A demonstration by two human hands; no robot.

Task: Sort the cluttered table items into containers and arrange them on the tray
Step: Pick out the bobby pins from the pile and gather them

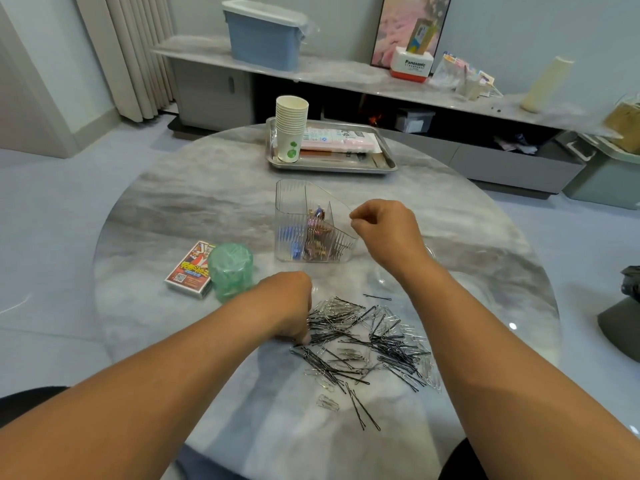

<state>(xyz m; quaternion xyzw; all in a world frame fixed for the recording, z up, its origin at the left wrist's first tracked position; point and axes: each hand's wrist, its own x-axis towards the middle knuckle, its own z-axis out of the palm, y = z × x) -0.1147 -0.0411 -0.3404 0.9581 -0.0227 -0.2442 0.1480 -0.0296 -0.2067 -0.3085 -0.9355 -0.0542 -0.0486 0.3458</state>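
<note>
Pins (367,341) lie heaped nearside of the organizer (311,223), under the left hand (294,306), whose curled fingers pinch into the heap's left edge, while the right hand (384,226) pinches something tiny over the organizer's right compartment.

A round table (207,209) of polished grey marble-look stone reflects light along its glossy top. On it, a clear ribbed plastic organizer (298,220) stands near a brushed stainless-steel tray (384,164), which carries a stack of matt white paper cups (291,129) and soft plastic-wrapped packets (337,140). Thin black metal bobby pins (391,351) lie tangled with shiny silver wire paper clips (341,306). A glossy printed cardboard card box (190,271) sits beside a roll of crinkled translucent green plastic bags (230,270).
</note>
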